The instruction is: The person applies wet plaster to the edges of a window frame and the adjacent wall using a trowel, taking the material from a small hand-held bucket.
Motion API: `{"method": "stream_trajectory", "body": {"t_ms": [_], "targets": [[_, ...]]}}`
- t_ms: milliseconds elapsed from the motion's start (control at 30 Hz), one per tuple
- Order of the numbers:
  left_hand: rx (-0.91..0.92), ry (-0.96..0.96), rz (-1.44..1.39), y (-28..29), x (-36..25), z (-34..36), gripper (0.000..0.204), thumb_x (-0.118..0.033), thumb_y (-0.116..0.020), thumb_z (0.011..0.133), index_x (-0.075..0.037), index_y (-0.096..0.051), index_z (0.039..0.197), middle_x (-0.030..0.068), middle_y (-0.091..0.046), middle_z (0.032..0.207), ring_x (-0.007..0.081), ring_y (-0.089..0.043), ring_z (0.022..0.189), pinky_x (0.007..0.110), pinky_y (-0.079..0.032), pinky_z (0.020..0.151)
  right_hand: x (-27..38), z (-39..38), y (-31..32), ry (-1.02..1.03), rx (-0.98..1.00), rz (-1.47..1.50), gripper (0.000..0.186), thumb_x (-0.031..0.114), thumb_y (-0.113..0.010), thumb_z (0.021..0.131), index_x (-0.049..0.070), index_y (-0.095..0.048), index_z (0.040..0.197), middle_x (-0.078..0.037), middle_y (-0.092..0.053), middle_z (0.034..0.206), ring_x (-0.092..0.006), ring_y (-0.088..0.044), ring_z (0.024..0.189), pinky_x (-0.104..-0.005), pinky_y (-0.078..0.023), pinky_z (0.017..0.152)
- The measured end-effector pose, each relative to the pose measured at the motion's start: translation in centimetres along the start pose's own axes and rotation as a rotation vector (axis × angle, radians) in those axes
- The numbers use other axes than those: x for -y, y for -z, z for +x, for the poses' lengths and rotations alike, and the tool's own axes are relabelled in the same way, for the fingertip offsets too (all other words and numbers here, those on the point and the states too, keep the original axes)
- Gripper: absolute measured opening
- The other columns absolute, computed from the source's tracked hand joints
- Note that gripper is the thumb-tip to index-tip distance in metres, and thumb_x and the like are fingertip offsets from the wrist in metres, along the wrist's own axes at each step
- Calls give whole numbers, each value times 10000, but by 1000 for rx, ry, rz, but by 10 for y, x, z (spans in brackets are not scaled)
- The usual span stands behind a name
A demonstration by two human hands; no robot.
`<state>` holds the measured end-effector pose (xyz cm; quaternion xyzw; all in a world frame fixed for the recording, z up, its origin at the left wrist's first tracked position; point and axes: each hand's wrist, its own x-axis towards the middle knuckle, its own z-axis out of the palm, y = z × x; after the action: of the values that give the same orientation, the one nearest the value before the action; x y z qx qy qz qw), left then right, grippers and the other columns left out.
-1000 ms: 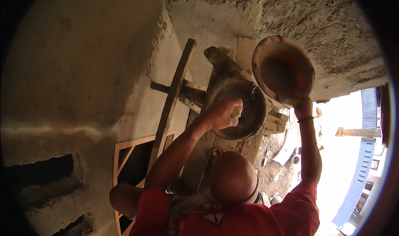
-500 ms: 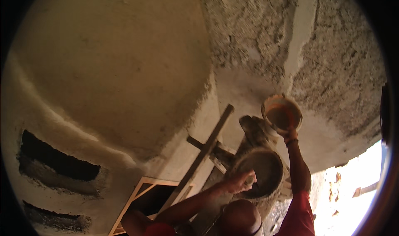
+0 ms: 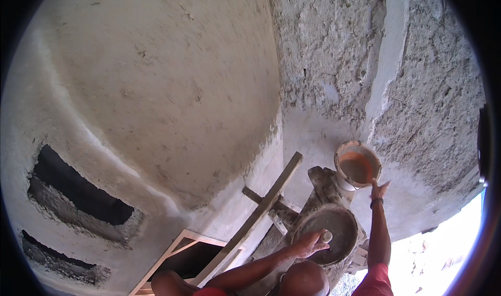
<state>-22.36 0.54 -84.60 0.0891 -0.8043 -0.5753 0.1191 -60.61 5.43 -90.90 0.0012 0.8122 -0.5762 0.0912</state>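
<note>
My left hand (image 3: 311, 245) is closed round a tool with a pale, round-ended handle (image 3: 326, 237). It is over a round, mortar-crusted basin (image 3: 348, 212) holding grey wet mix. The tool's working end cannot be made out. Farther off and to the right, a small bucket (image 3: 345, 184) with an orange inner wall and grey stuff in it stands just beyond the basin. My right hand (image 3: 379, 190) is at this bucket's near right rim, fingers spread, the thumb side at or very close to the edge. Nothing shows in its grasp.
A long wooden beam (image 3: 263, 207) slants up left of the basin, crossed by a shorter timber (image 3: 252, 195). Rough boards (image 3: 324, 180) lie behind the basin. A wooden frame (image 3: 169, 251) surrounds a dark opening. Smooth plaster (image 3: 172, 87) meets rough wall (image 3: 334, 51); dark slots (image 3: 78, 186) cut the left side.
My right hand has drawn out from over the bucket to its right rim, fingers spreading. My left hand keeps the tool over the basin. The view has shifted and brightened.
</note>
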Motion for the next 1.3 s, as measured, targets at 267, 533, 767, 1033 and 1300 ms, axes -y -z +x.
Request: {"method": "stream_trajectory", "body": {"t_ms": [267, 533, 767, 1033, 1300], "targets": [[-79, 192, -351, -16, -20, 12, 347, -176, -738, 837, 24, -575, 1068, 166, -651, 944, 283, -648, 872, 399, -494, 809, 144, -266, 97, 1090, 1145, -886, 513, 419, -688, 833, 122, -607, 1244, -167, -639, 1173, -317, -588, 1134, -423, -490, 947], [-725, 150, 61, 16, -4, 4, 309, -99, -651, 836, -10, -586, 1125, 169, -638, 1038, 299, -625, 985, 387, -480, 866, 93, -254, 71, 1233, 1078, -1638, 171, 259, -592, 815, 159, -731, 823, -109, -711, 844, -278, -689, 831, -433, -547, 701], [-554, 576, -2, 66, 56, -65, 378, -251, -635, 878, -3, -598, 1160, 148, -661, 1009, 258, -648, 836, 373, -529, 759, 141, -278, 80, 1104, 1327, -1679, 155, 189, -576, 805, 213, -679, 918, -65, -684, 789, -288, -686, 821, -434, -537, 690], [-257, 786, -636, 54, 46, -70, 382, -272, -585, 944, -7, -526, 1212, 98, -607, 988, 177, -618, 630, 337, -585, 566, 187, -255, 66, 1156, 818, -1679, 180, 131, -521, 869, 38, -642, 964, -129, -698, 839, -279, -689, 861, -398, -543, 759], [-289, 653, -774, 34, 58, -67, 243, -163, -609, 912, 3, -596, 1089, 79, -624, 902, 138, -603, 577, 306, -573, 516, 107, -214, 44, 1068, 1119, -1963, 153, 176, -561, 847, 99, -674, 916, -118, -695, 871, -302, -685, 872, -426, -550, 763]]}}
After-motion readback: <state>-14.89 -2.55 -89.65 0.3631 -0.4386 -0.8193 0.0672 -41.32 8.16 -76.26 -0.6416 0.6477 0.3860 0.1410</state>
